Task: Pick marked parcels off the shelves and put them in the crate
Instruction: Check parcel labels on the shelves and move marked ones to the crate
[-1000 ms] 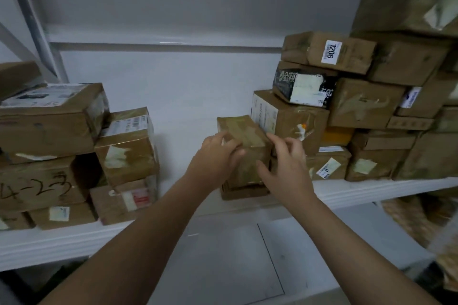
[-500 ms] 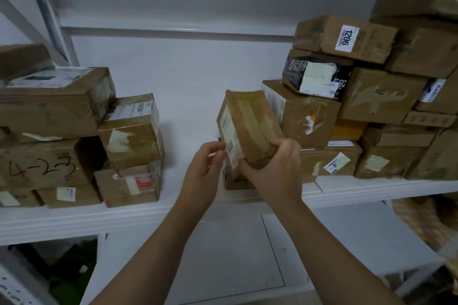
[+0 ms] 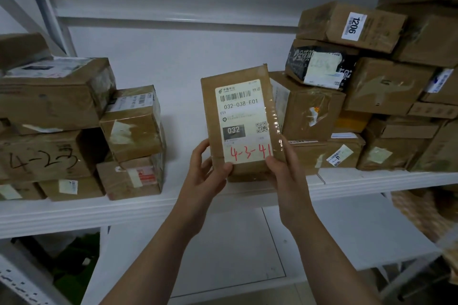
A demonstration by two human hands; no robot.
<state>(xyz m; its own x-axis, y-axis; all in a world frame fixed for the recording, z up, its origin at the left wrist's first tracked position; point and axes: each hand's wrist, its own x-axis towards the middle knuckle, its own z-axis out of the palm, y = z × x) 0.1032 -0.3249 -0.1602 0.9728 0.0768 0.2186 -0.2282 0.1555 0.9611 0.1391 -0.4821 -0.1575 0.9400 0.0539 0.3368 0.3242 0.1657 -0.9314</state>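
Since the label (image 3: 244,106) apparently needs checking, the left hand (image 3: 210,176) clamps the seven o'clock corner of the parcel (image 3: 238,124) and the right hand (image 3: 282,171) its five o'clock corner, holding it upright before the shelf (image 3: 99,213) edge, red "4-3-41" facing the person. Behind, a pile of boxes (image 3: 57,131) sits at nine o'clock, a taller pile (image 3: 371,86) at two o'clock. No crate is in view.

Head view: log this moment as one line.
parcel: held upright, label faces camera, red 4-3-41 | left hand: grips lower left edge | right hand: grips lower right edge | crate: not in view
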